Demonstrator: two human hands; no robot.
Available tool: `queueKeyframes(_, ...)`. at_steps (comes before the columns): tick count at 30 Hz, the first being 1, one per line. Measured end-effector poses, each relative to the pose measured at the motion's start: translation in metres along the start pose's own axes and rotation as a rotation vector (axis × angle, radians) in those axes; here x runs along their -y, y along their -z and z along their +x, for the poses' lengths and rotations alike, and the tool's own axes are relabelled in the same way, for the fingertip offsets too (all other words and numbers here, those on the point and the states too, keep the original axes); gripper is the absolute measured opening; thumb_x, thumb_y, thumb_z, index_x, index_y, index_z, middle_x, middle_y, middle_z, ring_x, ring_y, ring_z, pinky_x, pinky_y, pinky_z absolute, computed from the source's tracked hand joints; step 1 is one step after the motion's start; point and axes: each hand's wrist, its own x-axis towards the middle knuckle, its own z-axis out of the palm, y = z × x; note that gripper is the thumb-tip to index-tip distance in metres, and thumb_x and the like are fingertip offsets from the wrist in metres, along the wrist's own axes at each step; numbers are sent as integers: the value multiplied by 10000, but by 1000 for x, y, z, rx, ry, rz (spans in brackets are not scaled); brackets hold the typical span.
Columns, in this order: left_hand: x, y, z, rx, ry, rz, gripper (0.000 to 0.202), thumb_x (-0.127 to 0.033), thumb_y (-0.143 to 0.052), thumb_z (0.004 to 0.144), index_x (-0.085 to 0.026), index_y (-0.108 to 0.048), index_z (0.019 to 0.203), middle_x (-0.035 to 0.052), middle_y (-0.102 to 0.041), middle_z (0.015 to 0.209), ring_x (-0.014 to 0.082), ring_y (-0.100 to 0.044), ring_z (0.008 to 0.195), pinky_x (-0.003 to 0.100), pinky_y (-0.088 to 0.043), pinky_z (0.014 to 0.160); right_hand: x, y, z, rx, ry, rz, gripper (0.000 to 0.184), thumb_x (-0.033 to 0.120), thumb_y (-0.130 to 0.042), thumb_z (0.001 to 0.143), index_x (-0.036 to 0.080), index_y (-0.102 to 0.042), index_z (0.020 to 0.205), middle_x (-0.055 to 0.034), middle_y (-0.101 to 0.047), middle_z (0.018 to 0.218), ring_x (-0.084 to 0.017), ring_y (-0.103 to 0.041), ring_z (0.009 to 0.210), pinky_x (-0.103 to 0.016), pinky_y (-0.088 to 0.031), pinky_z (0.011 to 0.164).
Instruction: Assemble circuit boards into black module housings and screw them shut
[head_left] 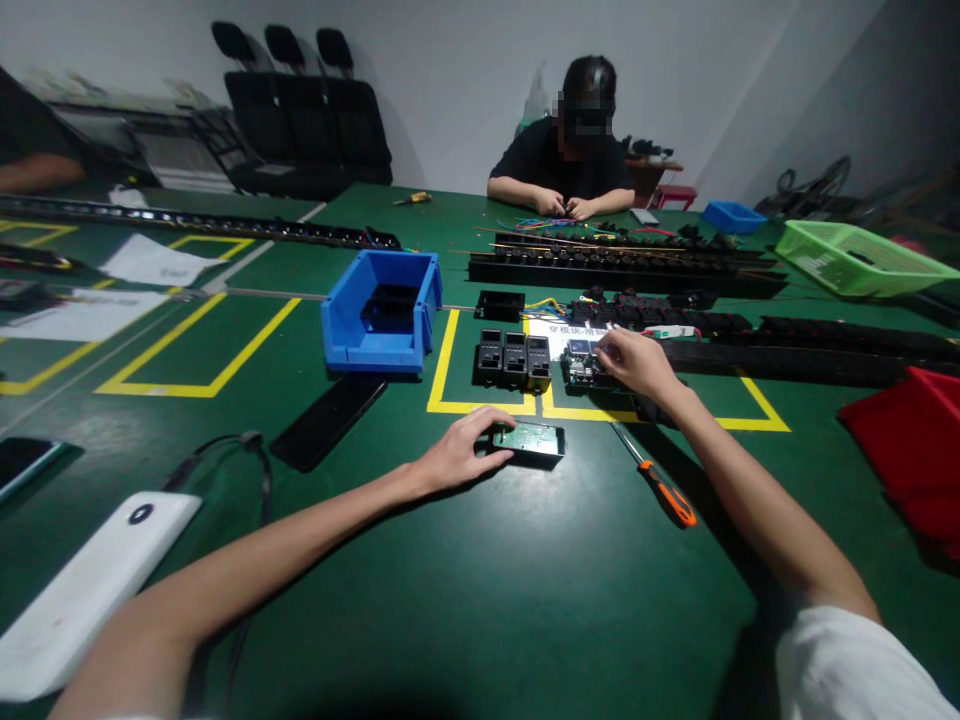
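Green circuit board (531, 441) lies on the table (525, 600), its end pinched in the fingers of the left hand (457, 455). At one o'clock from it, the right hand (636, 362) closes its fingers on a small wired module (579, 368), just beside three black modules (514, 360). One orange-handled screwdriver (660, 485) lies at four o'clock and one blue bin (382, 312) at ten. A white label (556, 333) bears writing too small to read.
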Motion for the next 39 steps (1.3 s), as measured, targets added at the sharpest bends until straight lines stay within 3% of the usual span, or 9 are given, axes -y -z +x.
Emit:
queueKeyframes(28, 3, -1, 0, -7, 6, 4, 356, -317, -654, 848, -209, -559, 1174, 87, -617, 1204, 235, -579, 1141, 407, -444, 1024, -21, 1, -17, 7, -196, -24, 178, 328, -515, 888, 197, -635, 885, -76, -684, 800, -206, -590, 705, -276, -330, 598)
queueKeyframes(35, 3, -1, -1, -6, 69, 3, 425, -336, -669, 832, -208, -533, 1214, 89, -614, 1196, 227, -597, 1073, 380, -477, 961, -33, 13, -22, 22, -349, -71, 202, 369, -548, 864, 211, -662, 916, -67, -693, 786, -213, -592, 668, -282, -312, 554)
queueKeyframes(39, 6, -3, -1, -8, 72, -37, 448, -326, -671, 830, -212, -516, 1235, 92, -601, 1219, 230, -594, 1095, 388, -477, 977, -49, 25, -41, 117, -555, -137, 302, 487, -577, 829, 213, -668, 916, -83, -706, 860, -248, -623, 735, -295, -340, 561)
